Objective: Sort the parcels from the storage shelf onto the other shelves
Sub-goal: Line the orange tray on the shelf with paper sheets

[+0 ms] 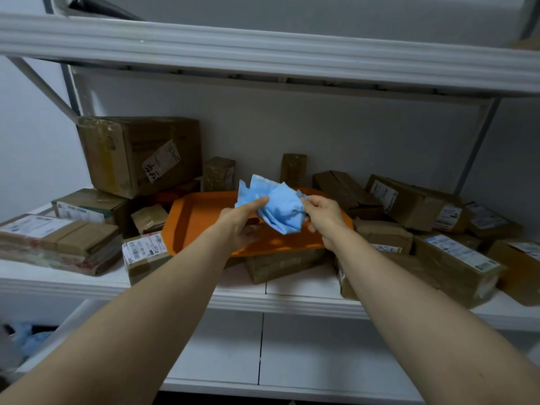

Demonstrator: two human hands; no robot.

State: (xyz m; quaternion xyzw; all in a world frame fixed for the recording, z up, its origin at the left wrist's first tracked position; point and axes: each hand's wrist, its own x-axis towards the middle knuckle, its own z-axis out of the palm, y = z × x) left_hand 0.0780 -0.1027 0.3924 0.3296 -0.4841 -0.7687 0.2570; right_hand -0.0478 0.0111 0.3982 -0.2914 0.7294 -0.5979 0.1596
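Holding the blue parcel (280, 209) up with 2 hands now, just above the orange tray (198, 217). The left hand (244, 222) grips its left side, index finger laid along the crumpled wrap and the other fingers tucked beneath. The right hand (324, 217) pinches the right edge between thumb and fingers. Soft and crinkled, that parcel, and clear of the white shelf (292, 305). The tray rests tilted on brown cardboard parcels crowding the shelf. A big taped box (140, 153) sits back left atop others, with labelled boxes (409, 203) piled right.
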